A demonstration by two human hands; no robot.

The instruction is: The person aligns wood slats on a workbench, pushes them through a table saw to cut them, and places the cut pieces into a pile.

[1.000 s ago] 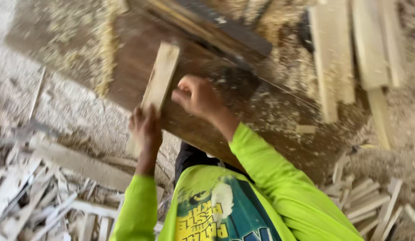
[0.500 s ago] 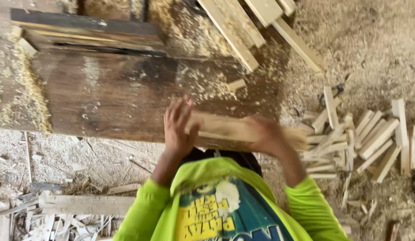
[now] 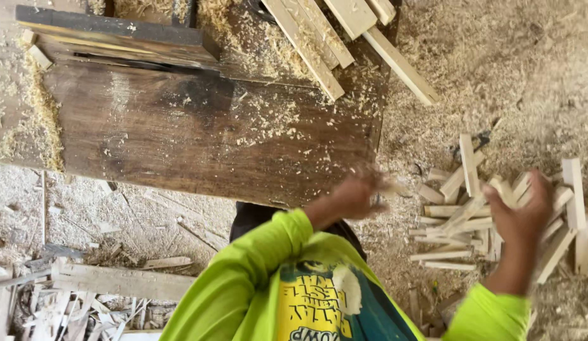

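Sticks (image 3: 461, 211) lay in a loose pile on the sawdust floor (image 3: 496, 63), to the right of the tabletop (image 3: 199, 139). The right hand (image 3: 524, 215) hung over that pile with its grip spread, holding nothing, its fingers just above the nearest pieces or touching them; motion blur hid which. The left hand (image 3: 354, 197) was off the tabletop's near right corner. It was too smeared to say if its grip was closed; a pale sliver showed at its fingertips, though what it was could not be told.

Half a second before, both hands had carried one long board crosswise in front of the chest. That board was no longer between them, and it could not be picked out among the sticks. Both hands had swung right, toward the pile, so the board had most likely just been let go there, which would close one round of the work.

The tabletop held only scattered shavings, with a dark beam (image 3: 117, 31) along its far edge and pale planks (image 3: 319, 38) at its far right. Offcuts (image 3: 117, 281) lay on the floor at lower left.
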